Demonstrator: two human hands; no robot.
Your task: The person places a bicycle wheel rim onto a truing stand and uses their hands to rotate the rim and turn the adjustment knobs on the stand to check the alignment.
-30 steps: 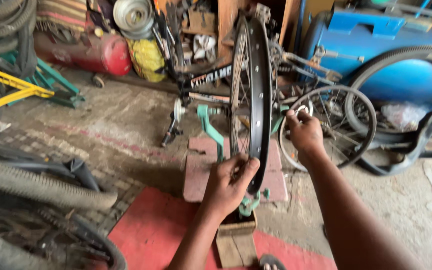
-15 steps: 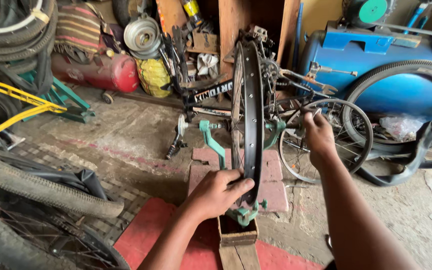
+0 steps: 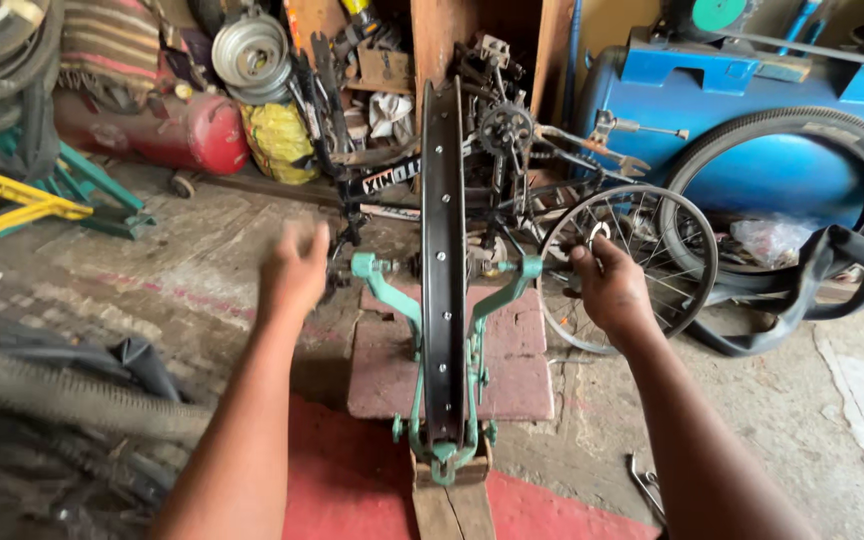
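While upright in the green truing stand (image 3: 392, 300): black bicycle rim (image 3: 442, 250)
Left hand (image 3: 295, 272): blurred, fingers loose, beside rim
Right hand (image 3: 612, 290): pinching small spoke wrench (image 3: 597, 232) at the stand's right arm

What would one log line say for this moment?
left hand: open, beside rim, not touching | right hand: holds small tool at stand arm | rim: upright in stand

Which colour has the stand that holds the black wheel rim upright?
The stand is light green, seen in the head view; it holds the black rim.
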